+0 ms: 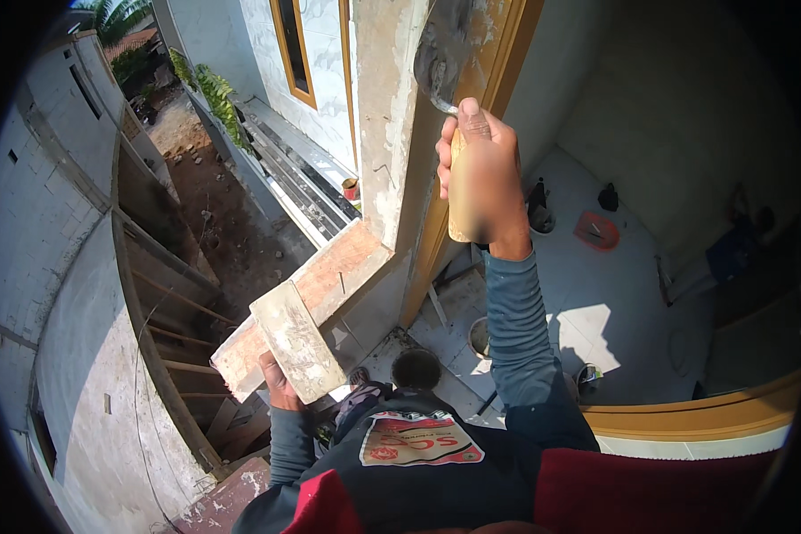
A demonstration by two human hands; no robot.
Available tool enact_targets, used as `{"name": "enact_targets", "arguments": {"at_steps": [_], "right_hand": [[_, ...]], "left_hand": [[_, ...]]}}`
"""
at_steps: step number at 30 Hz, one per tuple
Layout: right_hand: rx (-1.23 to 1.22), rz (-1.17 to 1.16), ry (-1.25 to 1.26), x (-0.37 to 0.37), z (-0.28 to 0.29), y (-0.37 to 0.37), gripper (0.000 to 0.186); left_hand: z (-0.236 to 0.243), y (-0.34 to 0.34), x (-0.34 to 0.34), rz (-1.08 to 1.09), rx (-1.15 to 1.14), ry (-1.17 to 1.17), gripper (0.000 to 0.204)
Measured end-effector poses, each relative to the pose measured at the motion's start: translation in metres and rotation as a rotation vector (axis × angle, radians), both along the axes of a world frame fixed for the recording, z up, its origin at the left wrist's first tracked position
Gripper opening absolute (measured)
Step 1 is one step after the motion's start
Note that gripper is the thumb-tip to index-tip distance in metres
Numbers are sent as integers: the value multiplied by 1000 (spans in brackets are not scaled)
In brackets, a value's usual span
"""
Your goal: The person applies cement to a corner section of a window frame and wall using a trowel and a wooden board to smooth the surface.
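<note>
I record the right hand (485,165) closed round the pale handle (459,209) of the trowel (436,71), blade up beside the pillar (384,107); left hand (281,386) clasping the board (299,343) by its edge. Trowel judged light, stiff: hold the handle. Board likely rigid; support underneath.

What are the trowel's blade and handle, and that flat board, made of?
Blade: probably metal, smeared dull, with a shiny neck. Handle: looks like wood, from its yellowish colour. Flat board: maybe wood, but pale, rough smears hide its surface.
</note>
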State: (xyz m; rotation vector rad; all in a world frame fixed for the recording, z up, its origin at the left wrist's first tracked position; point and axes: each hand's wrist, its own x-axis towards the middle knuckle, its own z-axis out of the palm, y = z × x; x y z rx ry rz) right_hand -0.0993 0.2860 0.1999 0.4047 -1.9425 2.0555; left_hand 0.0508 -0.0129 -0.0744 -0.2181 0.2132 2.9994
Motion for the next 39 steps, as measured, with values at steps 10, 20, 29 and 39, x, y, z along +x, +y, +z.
{"name": "enact_targets", "arguments": {"at_steps": [10, 20, 29, 39], "right_hand": [[5, -12, -238, 22, -144, -12, 43], [-160, 45, -352, 36, -236, -40, 45], [-252, 43, -447, 46, -272, -51, 43], [-359, 5, -519, 53, -321, -73, 42]], "left_hand": [[-6, 9, 8, 33, 0, -41, 57], [2, 2, 14, 22, -20, -81, 65], [33, 15, 14, -30, -64, -22, 86], [45, 18, 20, 15, -122, 27, 77]]}}
